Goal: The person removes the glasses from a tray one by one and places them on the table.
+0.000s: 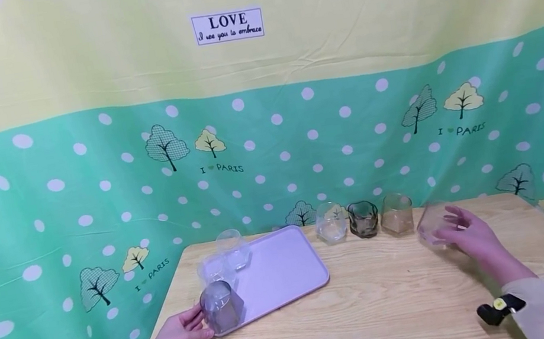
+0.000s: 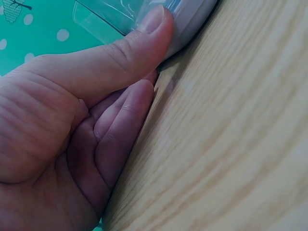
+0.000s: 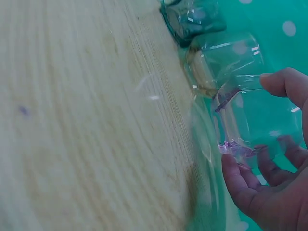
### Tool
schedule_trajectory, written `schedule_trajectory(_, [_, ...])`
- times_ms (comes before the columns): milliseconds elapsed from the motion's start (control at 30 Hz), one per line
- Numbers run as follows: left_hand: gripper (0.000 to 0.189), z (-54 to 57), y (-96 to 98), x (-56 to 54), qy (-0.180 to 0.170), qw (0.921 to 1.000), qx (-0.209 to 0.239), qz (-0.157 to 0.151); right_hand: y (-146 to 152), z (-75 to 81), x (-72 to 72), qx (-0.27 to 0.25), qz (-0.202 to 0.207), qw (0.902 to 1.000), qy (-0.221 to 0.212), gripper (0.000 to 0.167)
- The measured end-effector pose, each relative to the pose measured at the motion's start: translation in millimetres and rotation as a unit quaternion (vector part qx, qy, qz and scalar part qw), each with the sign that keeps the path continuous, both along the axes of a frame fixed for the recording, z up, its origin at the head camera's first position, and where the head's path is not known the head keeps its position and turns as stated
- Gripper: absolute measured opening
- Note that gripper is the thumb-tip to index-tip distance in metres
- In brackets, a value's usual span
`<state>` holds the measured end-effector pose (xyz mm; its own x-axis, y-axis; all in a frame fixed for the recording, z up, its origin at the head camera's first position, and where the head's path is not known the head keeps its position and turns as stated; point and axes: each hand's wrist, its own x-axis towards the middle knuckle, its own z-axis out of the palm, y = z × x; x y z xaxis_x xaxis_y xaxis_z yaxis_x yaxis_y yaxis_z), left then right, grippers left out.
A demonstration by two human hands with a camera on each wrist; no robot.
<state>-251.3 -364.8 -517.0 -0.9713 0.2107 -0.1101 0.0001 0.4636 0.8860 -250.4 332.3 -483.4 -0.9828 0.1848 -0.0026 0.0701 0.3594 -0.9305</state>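
Note:
A smoky grey glass [image 1: 222, 310] stands at the near left corner of a pale lilac tray [image 1: 284, 275]. My left hand [image 1: 180, 333] holds its left side low down, the thumb [image 2: 144, 33] across its lower part close to the tray rim. Behind my thumb, the other fingertips are partly hidden. Over at the right, my right hand [image 1: 469, 235] grips a clear, pink-tinted glass [image 3: 255, 115], which leans in the head view. In the right wrist view the thumb reaches its upper edge, with the other fingers along the opposite side.
Two clear glasses [image 1: 233, 249] stand behind the grey one at the tray's left. Along the back edge of the wooden table [image 1: 362, 322] come a clear glass [image 1: 331, 224], a dark glass [image 1: 364, 220] and an amber glass [image 1: 397, 216]. A patterned curtain [image 1: 266, 134] hangs behind.

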Motion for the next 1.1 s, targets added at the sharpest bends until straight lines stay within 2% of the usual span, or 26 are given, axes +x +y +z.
schedule_trajectory(267, [0.084, -0.2, -0.9, 0.5, -0.002, 0.9999, -0.008, 0.008, 2, -0.8, -17.8, 0.012, -0.030, 0.9995, -0.004, 0.105])
schedule_trajectory(367, [0.084, 0.2, -0.5, 1.5, -0.004, 0.9997, -0.013, 0.017, 1, -1.2, -27.2, 0.004, -0.046, 0.9989, -0.006, 0.108])
schedule_trajectory(533, [0.084, -1.1, 0.1, 2.9, -0.008, 0.9998, -0.007, 0.014, 4, -2.2, -38.8, -0.010, -0.071, 0.9974, -0.005, 0.110])
schedule_trajectory(767, [0.084, -2.5, -0.8, -1.1, -0.007, 1.0000, 0.000, 0.004, 3, 2.8, -44.1, -0.016, -0.082, 0.9965, -0.006, 0.119])
schedule_trajectory(933, [0.084, -1.0, 0.0, -0.7, -0.007, 1.0000, 0.000, 0.006, -2, 2.5, -45.9, -0.018, -0.088, 0.9959, 0.000, 0.113])
schedule_trajectory(1100, [0.083, 0.5, 0.7, 0.4, -0.002, 1.0000, -0.005, 0.003, -2, -4.7, -49.8, -0.013, -0.104, 0.9944, 0.001, 0.109])
